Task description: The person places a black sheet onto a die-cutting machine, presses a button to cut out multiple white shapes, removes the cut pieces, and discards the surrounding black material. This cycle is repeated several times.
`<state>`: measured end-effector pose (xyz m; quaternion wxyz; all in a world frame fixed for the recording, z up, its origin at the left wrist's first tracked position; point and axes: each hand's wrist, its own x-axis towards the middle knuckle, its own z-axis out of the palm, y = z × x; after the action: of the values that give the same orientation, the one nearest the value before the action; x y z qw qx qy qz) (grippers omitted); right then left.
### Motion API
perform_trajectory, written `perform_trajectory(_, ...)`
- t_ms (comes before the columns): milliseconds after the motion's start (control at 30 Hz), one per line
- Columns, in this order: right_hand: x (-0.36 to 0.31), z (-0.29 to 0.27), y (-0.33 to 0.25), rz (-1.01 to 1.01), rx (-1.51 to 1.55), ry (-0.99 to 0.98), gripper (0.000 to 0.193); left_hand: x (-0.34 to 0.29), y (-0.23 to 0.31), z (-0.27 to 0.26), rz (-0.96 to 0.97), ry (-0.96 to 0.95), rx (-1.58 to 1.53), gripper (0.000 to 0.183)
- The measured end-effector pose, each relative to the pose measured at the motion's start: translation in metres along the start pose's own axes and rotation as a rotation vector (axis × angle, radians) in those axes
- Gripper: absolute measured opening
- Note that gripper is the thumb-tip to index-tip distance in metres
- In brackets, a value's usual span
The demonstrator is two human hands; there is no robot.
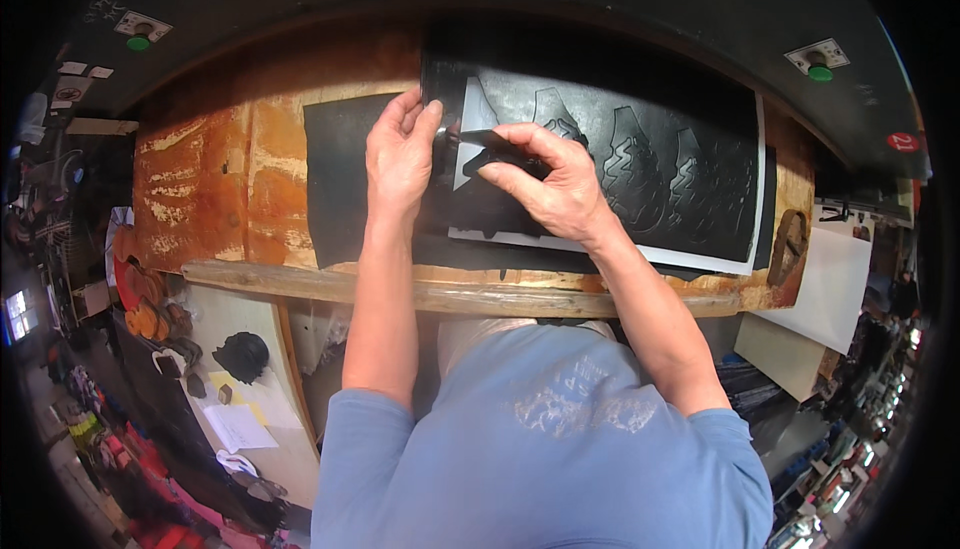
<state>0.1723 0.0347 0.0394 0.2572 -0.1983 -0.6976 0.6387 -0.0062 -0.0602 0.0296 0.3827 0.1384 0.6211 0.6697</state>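
A black sheet (570, 214) with several cut outlines pressed into it lies on the workbench over white backing. My left hand (402, 149) is closed at the sheet's left side, thumb against fingers by its edge; what lies between them is partly hidden. Close by on the right, my right hand (555, 179) is curled, thumb and fingers around a thin dark flap (485, 137) at the left part of the sheet. Beside that flap a pale strip (478, 109) of the backing shows through. The cut shapes (622, 164) to the right lie flat in the sheet.
Another dark sheet (335, 169) lies beneath on the worn wooden board (200, 179). A wooden rail (460, 297) runs along the near edge. Overhead, a dark machine beam carries green buttons (138, 42). A side table (225, 349) with papers stands at the left; white sheets (825, 279) lie at the right.
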Motion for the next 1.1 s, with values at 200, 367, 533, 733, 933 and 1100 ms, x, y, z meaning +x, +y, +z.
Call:
perform_trajectory(200,0.008,-0.009,0.01,0.134,-0.038,0.028,0.024,0.0,0.012,-0.001,-0.048,-0.074,0.173,0.036)
perform_trajectory(367,0.031,0.001,0.016,0.254,0.071,0.033,0.031,0.001,0.007,-0.015,-0.035,-0.089,0.234,0.028)
perform_trajectory(533,0.035,0.008,0.016,0.206,0.223,0.205,0.021,0.006,-0.008,-0.016,-0.024,-0.03,0.124,0.022)
perform_trajectory(733,0.012,-0.059,-0.029,0.027,0.526,0.283,0.011,0.0,-0.017,-0.01,0.221,0.249,0.576,0.029)
perform_trajectory(933,0.003,-0.089,-0.017,0.28,0.227,0.152,0.016,-0.025,-0.011,0.02,0.102,-0.088,0.212,0.048)
perform_trajectory(1100,0.01,-0.062,0.038,0.258,-0.157,0.289,0.035,-0.034,-0.009,0.046,-0.103,-0.093,-0.055,0.072)
